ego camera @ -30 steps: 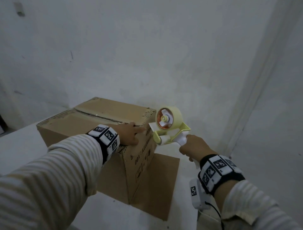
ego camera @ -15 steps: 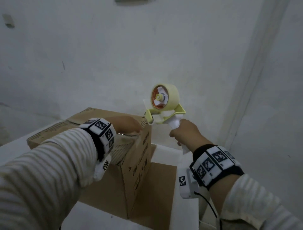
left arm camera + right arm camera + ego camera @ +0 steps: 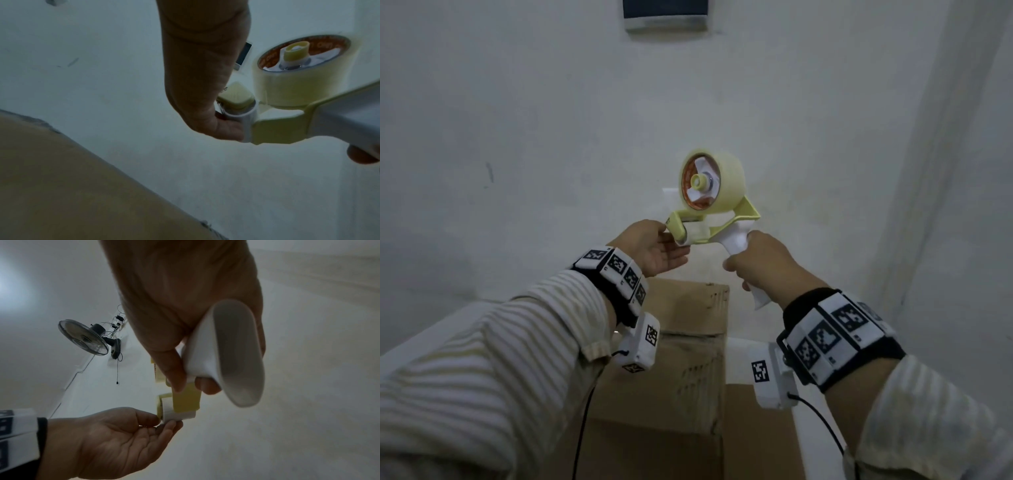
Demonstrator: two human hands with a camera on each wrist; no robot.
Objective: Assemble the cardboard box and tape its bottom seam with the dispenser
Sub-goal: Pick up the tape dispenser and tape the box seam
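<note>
My right hand (image 3: 756, 260) grips the white handle (image 3: 226, 353) of the yellow tape dispenser (image 3: 712, 219) and holds it up in front of the wall, above the box. A cream tape roll (image 3: 717, 185) sits on the dispenser. My left hand (image 3: 661, 243), palm up, pinches the dispenser's front end at the white roller (image 3: 176, 412) between thumb and fingertips. The left wrist view shows the same pinch, with the left hand (image 3: 205, 81) on the roller (image 3: 242, 116). The brown cardboard box (image 3: 678, 359) stands below both hands, and neither hand touches it.
A flat cardboard sheet (image 3: 756, 428) lies on the white table to the right of the box. The white wall is close behind, with a pale switch plate (image 3: 667, 198) and a dark panel (image 3: 664, 13) higher up. A fan (image 3: 84, 337) shows far off in the right wrist view.
My right hand has lifted the dispenser higher. My left hand has left the box top and come up to pinch the dispenser's front roller. The view has tilted up.
</note>
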